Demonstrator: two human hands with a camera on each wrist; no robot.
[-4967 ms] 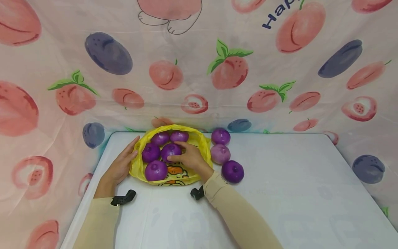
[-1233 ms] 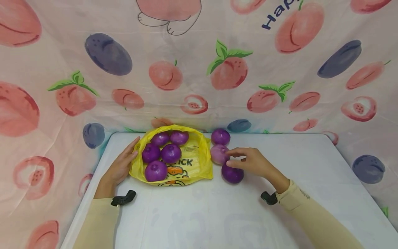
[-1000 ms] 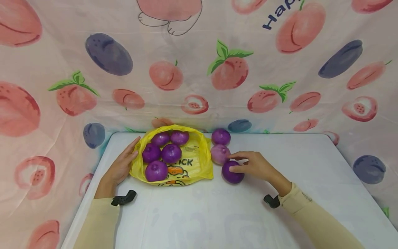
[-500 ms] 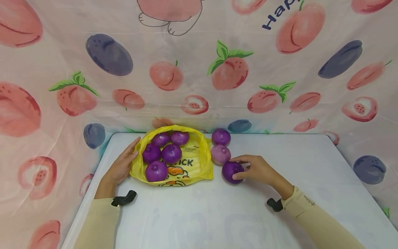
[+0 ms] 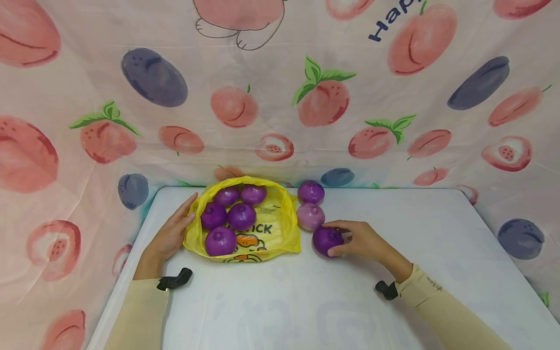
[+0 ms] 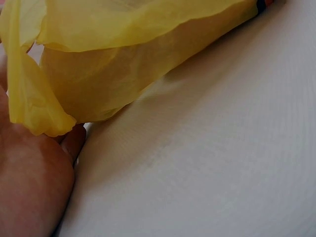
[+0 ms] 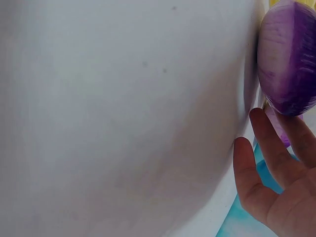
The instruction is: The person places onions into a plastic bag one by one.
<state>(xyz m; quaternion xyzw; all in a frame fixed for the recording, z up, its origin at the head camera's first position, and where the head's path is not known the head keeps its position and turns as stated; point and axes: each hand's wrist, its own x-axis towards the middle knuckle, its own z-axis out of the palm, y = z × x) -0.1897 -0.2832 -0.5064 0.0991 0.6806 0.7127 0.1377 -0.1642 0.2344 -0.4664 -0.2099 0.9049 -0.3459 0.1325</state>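
Observation:
The yellow plastic bag lies with its mouth spread wide, and several purple onions sit inside it. At the bag's left side, my left hand holds the rim, with the thumb over the edge; in the left wrist view yellow film hangs over the palm and hides part of the fingers. My right hand grips a dark purple onion on the table, thumb at the front and forefinger at the back. The right wrist view has other fingers spread beneath that onion.
Right of the bag, a paler onion and another purple onion stand in a row behind the gripped one. The white table ends at a fruit-print cloth behind and at the sides.
Five seconds ago my right hand was in the bag on an onion. Since then it has left the bag, moved right and closed round the front onion. The left hand stays at the rim.

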